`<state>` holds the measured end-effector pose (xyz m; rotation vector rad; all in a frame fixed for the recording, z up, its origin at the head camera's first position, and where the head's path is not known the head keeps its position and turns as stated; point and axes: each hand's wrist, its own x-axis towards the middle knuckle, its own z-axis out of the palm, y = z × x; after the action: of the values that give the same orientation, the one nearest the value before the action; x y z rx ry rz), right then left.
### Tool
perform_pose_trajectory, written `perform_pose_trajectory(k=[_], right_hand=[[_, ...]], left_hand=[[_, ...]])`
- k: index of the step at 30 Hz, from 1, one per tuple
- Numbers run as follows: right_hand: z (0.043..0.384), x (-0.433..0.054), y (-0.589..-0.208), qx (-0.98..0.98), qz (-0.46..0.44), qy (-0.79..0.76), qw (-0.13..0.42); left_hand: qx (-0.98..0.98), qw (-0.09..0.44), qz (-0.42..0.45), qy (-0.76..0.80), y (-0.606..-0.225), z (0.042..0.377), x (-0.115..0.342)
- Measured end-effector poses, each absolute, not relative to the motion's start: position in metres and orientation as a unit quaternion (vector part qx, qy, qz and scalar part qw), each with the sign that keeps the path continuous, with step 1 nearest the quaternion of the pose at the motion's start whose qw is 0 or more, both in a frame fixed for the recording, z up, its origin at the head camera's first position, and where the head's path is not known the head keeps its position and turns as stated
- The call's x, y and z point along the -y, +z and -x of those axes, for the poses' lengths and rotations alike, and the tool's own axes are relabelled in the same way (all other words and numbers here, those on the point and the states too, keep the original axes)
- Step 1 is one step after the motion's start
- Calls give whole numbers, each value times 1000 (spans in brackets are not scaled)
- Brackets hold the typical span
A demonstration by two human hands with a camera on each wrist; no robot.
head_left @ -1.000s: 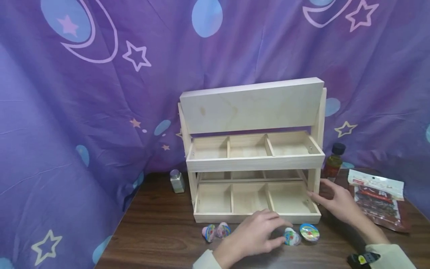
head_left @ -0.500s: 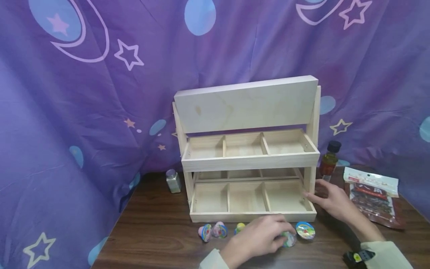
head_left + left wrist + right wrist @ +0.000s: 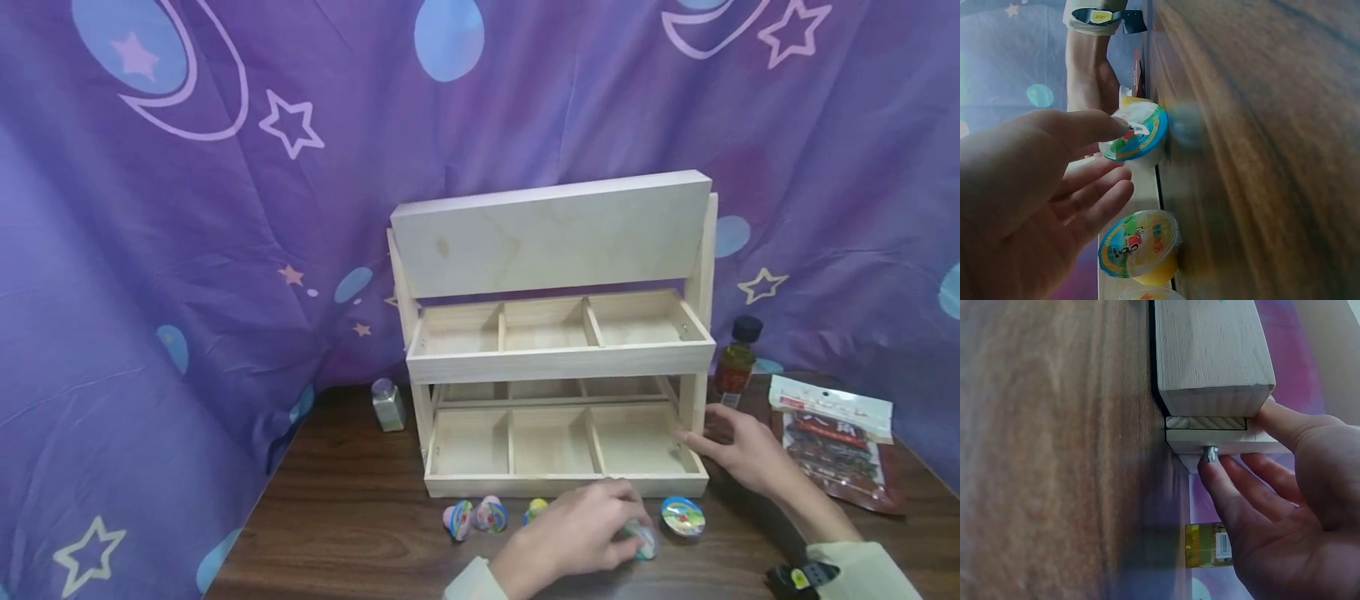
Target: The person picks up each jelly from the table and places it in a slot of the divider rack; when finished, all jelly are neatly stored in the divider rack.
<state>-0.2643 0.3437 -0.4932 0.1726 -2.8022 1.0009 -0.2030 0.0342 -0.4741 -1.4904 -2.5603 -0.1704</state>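
A pale wooden two-tier rack (image 3: 558, 367) with divided trays stands on the table. My left hand (image 3: 573, 525) pinches a jelly cup (image 3: 1137, 132) with a blue-and-green printed lid, thumb on the lid; the head view shows it low at the table, partly covered by the fingers. My right hand (image 3: 750, 450) grips the rack's right side, thumb on the lower tray's edge and fingers around the side post (image 3: 1229, 440). Another jelly cup (image 3: 682, 517) sits right of the held one. To the left lie two pinkish jelly cups (image 3: 491, 515) and a yellowish one (image 3: 536, 508), half hidden by my left hand.
Left of the rack stands a small clear jar (image 3: 389, 406) with pale contents. Behind my right hand are a dark-capped bottle (image 3: 735, 367) and a brown spice bag (image 3: 832, 450). A purple curtain (image 3: 225, 250) hangs close behind the table (image 3: 337, 517).
My left hand has closed its fingers on the jelly cup it hovered beside, and the cup has shifted slightly toward me. The right hand keeps its grip on the rack. The head view has shifted slightly.
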Motion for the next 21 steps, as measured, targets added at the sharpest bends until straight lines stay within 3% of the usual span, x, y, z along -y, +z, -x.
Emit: perform_pose_trajectory(k=[21], right_hand=[[260, -342, -493, 937, -60, 333, 90]], left_hand=[[841, 44, 482, -242, -466, 205, -38]])
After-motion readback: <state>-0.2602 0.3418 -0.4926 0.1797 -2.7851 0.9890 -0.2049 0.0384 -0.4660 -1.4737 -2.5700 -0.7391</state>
